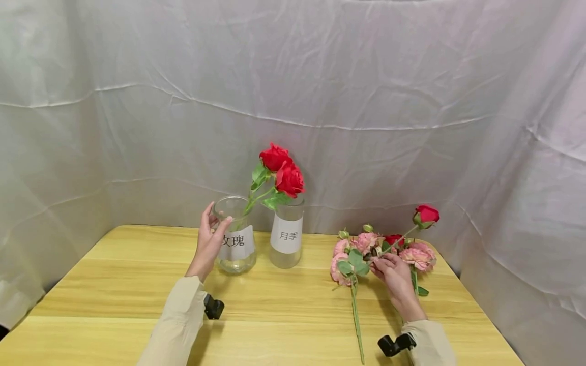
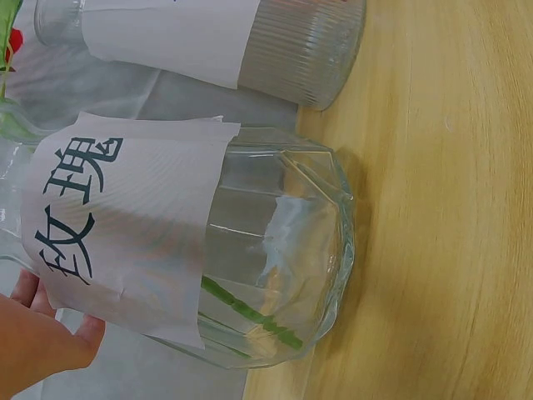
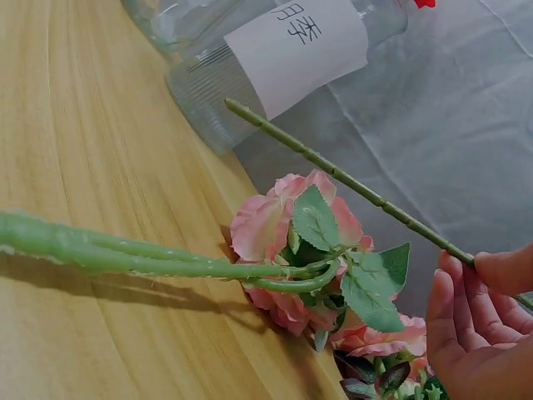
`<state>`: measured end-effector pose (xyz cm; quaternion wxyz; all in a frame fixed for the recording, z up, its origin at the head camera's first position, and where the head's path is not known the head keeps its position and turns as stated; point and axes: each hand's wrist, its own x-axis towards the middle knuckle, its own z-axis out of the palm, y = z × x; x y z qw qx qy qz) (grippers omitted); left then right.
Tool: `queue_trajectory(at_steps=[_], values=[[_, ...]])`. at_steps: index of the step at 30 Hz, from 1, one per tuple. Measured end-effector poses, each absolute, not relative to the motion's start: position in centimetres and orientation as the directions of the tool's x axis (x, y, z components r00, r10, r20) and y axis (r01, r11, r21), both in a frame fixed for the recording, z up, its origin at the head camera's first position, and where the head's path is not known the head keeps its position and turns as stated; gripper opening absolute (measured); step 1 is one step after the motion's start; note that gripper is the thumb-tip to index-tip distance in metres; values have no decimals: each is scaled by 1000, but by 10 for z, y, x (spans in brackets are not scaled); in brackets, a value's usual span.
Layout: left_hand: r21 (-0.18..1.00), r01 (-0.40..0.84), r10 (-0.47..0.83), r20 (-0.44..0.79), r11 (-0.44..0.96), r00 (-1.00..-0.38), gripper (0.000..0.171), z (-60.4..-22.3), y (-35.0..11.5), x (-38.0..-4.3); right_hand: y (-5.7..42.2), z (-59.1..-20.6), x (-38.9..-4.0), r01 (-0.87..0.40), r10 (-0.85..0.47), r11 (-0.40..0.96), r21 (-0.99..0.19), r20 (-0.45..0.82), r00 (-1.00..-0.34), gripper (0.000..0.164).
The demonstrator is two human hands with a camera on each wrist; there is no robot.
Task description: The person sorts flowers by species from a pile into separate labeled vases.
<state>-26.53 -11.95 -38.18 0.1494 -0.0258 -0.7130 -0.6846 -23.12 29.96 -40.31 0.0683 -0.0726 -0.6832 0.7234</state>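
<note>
My left hand (image 1: 208, 244) holds a clear glass vase (image 1: 235, 265) by its upper side, thumb near the front and fingers behind. The vase stands upright on the table, with a paper label (image 2: 125, 225) reading 玫瑰. Two red roses (image 1: 290, 179) lean right out of it, and their green stems (image 2: 250, 312) show through the glass. With thumb and fingertips, my right hand (image 1: 397, 282) pinches the stem (image 3: 350, 179) of a single red rose (image 1: 427, 214). Its bloom is raised to the upper right, over pink flowers (image 1: 340, 269) lying on the table.
A ribbed glass vase (image 1: 285, 259) labelled 月季 stands right of the held vase, partly under the leaning roses. Another red bloom (image 1: 393, 240) lies among the pink flowers. One long green stem (image 1: 357, 323) points toward the front edge. Grey cloth (image 1: 348, 91) hangs behind the wooden table (image 1: 270, 305).
</note>
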Motion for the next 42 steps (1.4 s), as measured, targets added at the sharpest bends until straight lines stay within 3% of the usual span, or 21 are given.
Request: queue_trajectory(at_steps=[5,13,18,27,42], values=[[969,241,-165,247,60,-955,76,-382,-121,-265,299,-403,-233,-6,210,-64,-998,-7,-978,24],[971,232,-171,239,59,-956,76,-382,-123,-263,296,-404,-233,-36,252,-78,-996,15,-968,31],[970,233,-167,241,64,-956,77,-382,-124,-263,294,-404,-233,-74,283,-119,-990,37,-959,26],[966,245,-169,255,78,-952,76,-380,-124,-266,279,-398,-238,-145,294,-148,-978,97,-951,8],[968,240,-159,250,77,-955,76,-383,-121,-268,247,-381,-250,-159,264,-269,-950,86,-961,12]])
